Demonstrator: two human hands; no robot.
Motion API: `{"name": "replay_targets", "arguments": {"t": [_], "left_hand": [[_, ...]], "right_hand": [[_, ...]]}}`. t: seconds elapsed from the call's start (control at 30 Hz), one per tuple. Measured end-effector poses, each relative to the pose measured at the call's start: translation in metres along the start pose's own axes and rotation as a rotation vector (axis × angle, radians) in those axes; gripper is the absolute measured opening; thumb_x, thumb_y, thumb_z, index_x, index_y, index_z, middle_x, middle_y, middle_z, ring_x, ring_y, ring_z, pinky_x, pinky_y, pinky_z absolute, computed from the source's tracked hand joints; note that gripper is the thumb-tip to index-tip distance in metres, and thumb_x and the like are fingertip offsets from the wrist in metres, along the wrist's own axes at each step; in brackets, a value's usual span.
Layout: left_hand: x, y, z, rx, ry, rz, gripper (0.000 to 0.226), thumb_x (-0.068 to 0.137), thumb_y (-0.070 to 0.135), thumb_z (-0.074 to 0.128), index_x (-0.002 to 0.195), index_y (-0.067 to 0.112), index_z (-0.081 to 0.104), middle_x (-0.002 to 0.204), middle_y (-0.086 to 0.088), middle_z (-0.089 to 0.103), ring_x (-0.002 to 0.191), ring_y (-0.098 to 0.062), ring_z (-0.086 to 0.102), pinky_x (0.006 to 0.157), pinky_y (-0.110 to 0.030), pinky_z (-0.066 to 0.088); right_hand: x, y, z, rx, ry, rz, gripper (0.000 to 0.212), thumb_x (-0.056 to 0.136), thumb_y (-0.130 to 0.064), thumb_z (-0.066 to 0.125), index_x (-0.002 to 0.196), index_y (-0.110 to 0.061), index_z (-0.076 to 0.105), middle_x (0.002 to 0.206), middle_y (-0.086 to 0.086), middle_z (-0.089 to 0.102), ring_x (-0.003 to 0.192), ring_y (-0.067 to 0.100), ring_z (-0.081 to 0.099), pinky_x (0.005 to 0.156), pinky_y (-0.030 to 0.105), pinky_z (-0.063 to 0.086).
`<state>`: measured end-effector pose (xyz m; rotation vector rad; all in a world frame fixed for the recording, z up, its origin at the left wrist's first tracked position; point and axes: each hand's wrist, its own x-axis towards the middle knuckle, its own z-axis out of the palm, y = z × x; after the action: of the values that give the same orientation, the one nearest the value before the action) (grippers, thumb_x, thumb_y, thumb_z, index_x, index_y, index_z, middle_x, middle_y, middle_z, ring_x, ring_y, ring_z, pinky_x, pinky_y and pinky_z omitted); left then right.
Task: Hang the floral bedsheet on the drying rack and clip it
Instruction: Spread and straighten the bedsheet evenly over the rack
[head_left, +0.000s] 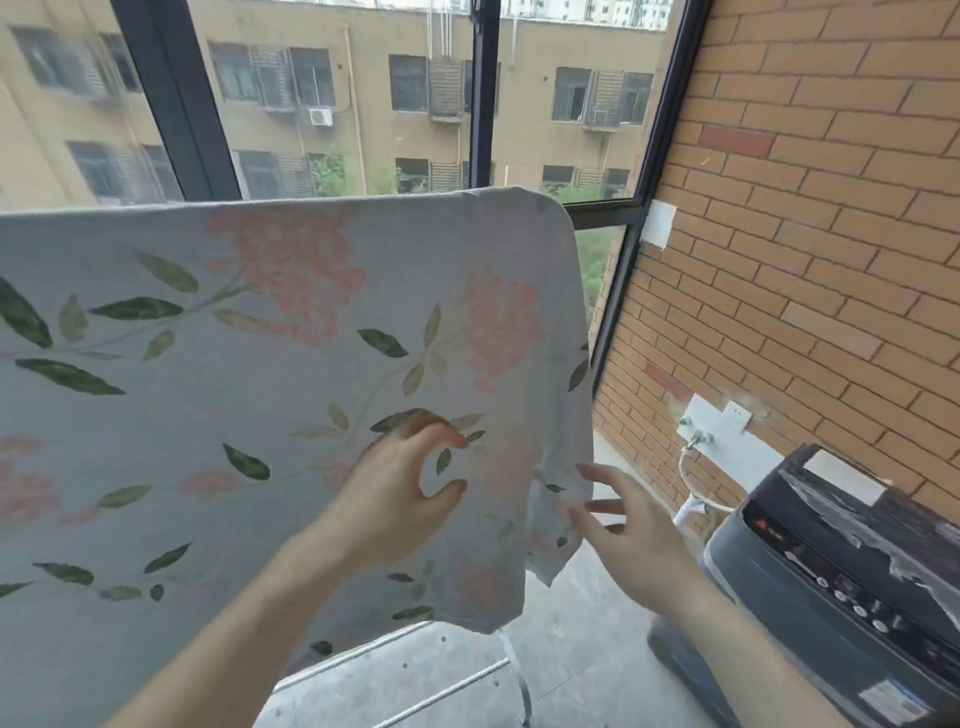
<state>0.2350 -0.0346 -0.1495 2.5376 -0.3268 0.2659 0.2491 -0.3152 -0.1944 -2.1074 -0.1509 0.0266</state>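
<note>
Bedsheet (260, 364), smooth floral cotton, drapes over rack (415, 654); left hand (400, 488) fingers curled empty, right hand (634, 525) spread

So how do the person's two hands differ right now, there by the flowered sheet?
The left hand is in front of the floral bedsheet, its thumb and forefinger curved into a ring with nothing visibly between them; the right hand has its fingers straighter and spread. The left hand sits over the printed face, well in from the edge; the right hand reaches at the sheet's hanging right edge. Both are bare, and neither holds a clip.
</note>
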Motion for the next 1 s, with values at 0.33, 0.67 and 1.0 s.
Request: {"name": "replay_targets", "arguments": {"t": [0.33, 0.67, 1.0], "left_hand": [[0.12, 0.03, -0.057, 0.231, 0.506, 0.003, 0.05, 0.085, 0.033, 0.078, 0.132, 0.033, 0.06, 0.149, 0.008, 0.043, 0.139, -0.02, 0.038, 0.118, -0.041, 0.026], [0.21, 0.028, -0.059, 0.523, 0.658, -0.181, 0.069, 0.079, 0.053, 0.07, 0.142, 0.028, 0.053, 0.13, 0.007, 0.051, 0.134, -0.026, 0.04, 0.127, -0.049, 0.004], [0.229, 0.036, -0.057, 0.489, 0.839, -0.347, 0.04, 0.081, 0.058, 0.058, 0.108, 0.028, 0.061, 0.101, 0.011, 0.052, 0.107, -0.006, 0.032, 0.118, -0.051, 0.021]], "right_hand": [[0.165, -0.047, -0.07, 0.051, 0.039, -0.284, 0.037, 0.097, -0.03, 0.068, 0.133, -0.032, 0.059, 0.122, -0.011, 0.067, 0.101, -0.013, 0.062, 0.067, 0.003, 0.048], [0.297, -0.09, -0.092, 0.129, 0.106, -0.543, 0.034, 0.097, -0.035, 0.066, 0.13, -0.033, 0.059, 0.127, -0.023, 0.06, 0.106, -0.009, 0.061, 0.073, 0.006, 0.05], [0.381, -0.088, -0.088, 0.359, -0.329, -0.703, 0.032, 0.091, -0.061, 0.063, 0.084, -0.03, 0.068, 0.07, -0.007, 0.067, 0.063, 0.012, 0.059, 0.056, 0.041, 0.05]]}}
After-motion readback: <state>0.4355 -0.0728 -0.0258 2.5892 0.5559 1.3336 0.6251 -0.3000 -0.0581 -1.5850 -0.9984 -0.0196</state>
